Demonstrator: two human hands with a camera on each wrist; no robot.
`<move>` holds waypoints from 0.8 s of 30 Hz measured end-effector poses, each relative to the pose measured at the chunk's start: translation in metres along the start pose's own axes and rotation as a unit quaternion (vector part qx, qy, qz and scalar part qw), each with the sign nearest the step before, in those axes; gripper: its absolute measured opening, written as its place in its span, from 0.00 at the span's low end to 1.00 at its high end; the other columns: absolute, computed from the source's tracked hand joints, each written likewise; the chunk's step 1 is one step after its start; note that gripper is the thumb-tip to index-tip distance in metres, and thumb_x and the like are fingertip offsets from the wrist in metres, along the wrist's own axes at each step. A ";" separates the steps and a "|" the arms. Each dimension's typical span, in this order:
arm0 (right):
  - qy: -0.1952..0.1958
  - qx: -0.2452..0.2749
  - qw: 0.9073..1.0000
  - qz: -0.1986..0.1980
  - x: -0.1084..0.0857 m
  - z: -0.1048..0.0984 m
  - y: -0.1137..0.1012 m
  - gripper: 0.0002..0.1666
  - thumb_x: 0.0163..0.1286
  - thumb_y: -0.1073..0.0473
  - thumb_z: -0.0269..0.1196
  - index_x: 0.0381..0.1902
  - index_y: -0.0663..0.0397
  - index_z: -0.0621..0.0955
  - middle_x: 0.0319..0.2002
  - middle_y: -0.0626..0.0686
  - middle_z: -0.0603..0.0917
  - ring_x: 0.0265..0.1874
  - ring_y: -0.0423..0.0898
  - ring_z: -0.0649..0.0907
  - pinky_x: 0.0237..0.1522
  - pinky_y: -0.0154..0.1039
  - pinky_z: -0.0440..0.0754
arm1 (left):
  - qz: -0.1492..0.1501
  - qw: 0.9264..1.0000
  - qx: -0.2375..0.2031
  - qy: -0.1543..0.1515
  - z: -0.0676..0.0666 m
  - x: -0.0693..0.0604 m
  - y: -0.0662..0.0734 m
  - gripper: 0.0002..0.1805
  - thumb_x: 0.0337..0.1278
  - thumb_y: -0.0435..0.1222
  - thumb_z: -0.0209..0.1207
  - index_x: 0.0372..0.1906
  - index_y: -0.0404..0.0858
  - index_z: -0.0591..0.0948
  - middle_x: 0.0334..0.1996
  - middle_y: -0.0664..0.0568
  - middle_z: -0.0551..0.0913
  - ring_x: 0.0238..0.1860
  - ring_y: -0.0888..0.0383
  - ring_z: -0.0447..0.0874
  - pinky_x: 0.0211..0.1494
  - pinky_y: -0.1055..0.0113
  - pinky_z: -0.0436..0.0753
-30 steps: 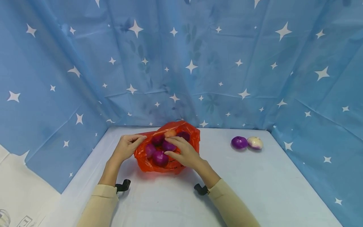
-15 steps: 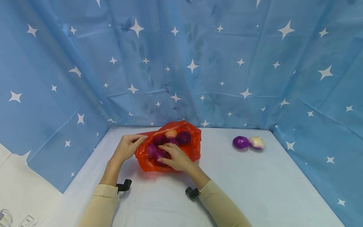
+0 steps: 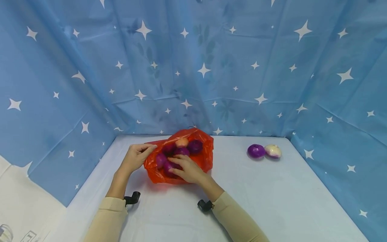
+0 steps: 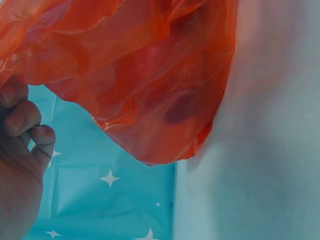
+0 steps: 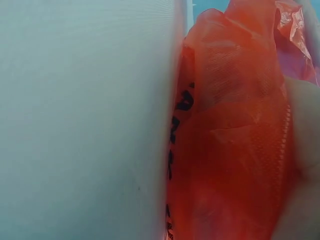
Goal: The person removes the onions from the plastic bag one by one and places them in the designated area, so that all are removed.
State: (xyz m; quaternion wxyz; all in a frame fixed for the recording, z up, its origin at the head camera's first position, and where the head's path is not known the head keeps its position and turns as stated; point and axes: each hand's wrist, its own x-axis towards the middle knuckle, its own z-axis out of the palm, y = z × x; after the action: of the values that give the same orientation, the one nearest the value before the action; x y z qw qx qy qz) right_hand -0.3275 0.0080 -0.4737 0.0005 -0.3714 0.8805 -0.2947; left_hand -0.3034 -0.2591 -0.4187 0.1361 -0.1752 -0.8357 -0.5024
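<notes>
An orange-red plastic bag [image 3: 207, 160] stands on the table with its mouth open, holding several red onions [image 3: 195, 146] and one orange-tan round item [image 3: 182, 142]. My left hand [image 3: 135, 157] pinches the bag's left rim; its curled fingers [image 4: 22, 117] show beside the plastic in the left wrist view. Inside the mouth, my right hand [image 3: 188, 169] has its thumb and fingers round the front red onion [image 3: 169, 168], partly covering it. In the right wrist view the bag's printed side [image 5: 230, 135] hides most of that hand.
Toward the back right of the white-covered table [image 3: 242, 195] lie a purple onion [image 3: 256, 151] and, touching it, a pale one with purple tinges [image 3: 273, 151]. A blue star-patterned curtain [image 3: 193, 84] encloses the back and sides.
My right hand has moved left and down from over the middle of the bag onto the front onion, then stayed there. My left hand keeps its hold on the rim.
</notes>
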 end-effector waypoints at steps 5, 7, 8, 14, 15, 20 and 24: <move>-0.024 -0.003 1.000 0.012 -0.001 0.003 0.003 0.33 0.76 0.39 0.62 0.76 0.34 0.73 0.74 0.52 0.73 0.74 0.52 0.71 0.72 0.56 0.73 | 0.008 1.000 0.001 0.000 0.000 0.003 -0.013 0.12 0.75 0.36 0.61 0.52 0.36 0.90 0.43 0.40 0.91 0.33 0.59 0.89 0.39 0.71 0.88; -0.028 -0.008 1.000 0.010 -0.001 0.003 0.004 0.34 0.76 0.39 0.62 0.76 0.34 0.73 0.74 0.51 0.73 0.74 0.51 0.71 0.72 0.56 0.74 | 0.011 1.000 0.000 0.000 0.001 0.002 -0.013 0.12 0.74 0.37 0.61 0.52 0.38 0.90 0.43 0.42 0.92 0.33 0.59 0.89 0.39 0.71 0.88; -0.029 -0.009 1.000 0.008 -0.001 0.003 0.004 0.34 0.76 0.39 0.62 0.76 0.34 0.73 0.73 0.51 0.74 0.74 0.51 0.71 0.72 0.56 0.74 | 0.012 1.000 -0.002 0.001 0.001 0.002 -0.013 0.12 0.74 0.37 0.62 0.51 0.39 0.91 0.43 0.43 0.92 0.33 0.59 0.89 0.39 0.71 0.88; -0.035 -0.015 0.999 0.004 -0.001 0.003 0.004 0.34 0.75 0.39 0.62 0.76 0.36 0.72 0.73 0.50 0.74 0.73 0.51 0.72 0.72 0.56 0.74 | 0.019 1.000 -0.006 0.005 0.000 0.002 -0.012 0.11 0.73 0.41 0.63 0.49 0.43 0.92 0.40 0.46 0.92 0.32 0.58 0.89 0.38 0.68 0.89; -0.036 -0.015 0.999 0.005 -0.001 0.003 0.003 0.34 0.75 0.39 0.62 0.76 0.36 0.72 0.73 0.50 0.74 0.73 0.51 0.73 0.72 0.56 0.74 | 0.018 1.000 -0.005 0.005 0.000 0.001 -0.012 0.11 0.73 0.41 0.63 0.49 0.43 0.92 0.40 0.46 0.92 0.32 0.58 0.89 0.38 0.68 0.89; -0.041 -0.011 0.999 0.006 -0.002 0.002 0.002 0.36 0.75 0.40 0.64 0.77 0.37 0.71 0.73 0.50 0.74 0.73 0.51 0.74 0.72 0.56 0.73 | 0.013 1.000 -0.003 0.005 0.000 0.002 -0.013 0.11 0.74 0.39 0.62 0.50 0.41 0.91 0.41 0.44 0.92 0.33 0.60 0.90 0.39 0.70 0.88; -0.045 -0.015 0.999 0.011 -0.002 0.002 0.002 0.37 0.74 0.39 0.64 0.77 0.36 0.70 0.74 0.49 0.74 0.73 0.50 0.74 0.73 0.56 0.73 | 0.007 1.000 0.000 0.003 0.000 0.002 -0.012 0.12 0.74 0.36 0.61 0.51 0.37 0.90 0.42 0.41 0.92 0.32 0.60 0.89 0.38 0.70 0.88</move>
State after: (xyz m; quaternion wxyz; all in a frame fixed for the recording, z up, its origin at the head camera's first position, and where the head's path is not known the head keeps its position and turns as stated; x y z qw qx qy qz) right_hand -0.3265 0.0096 -0.4767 0.0376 -0.3746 0.8878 -0.2648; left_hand -0.3109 -0.2636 -0.4275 0.1421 -0.1794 -0.8341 -0.5020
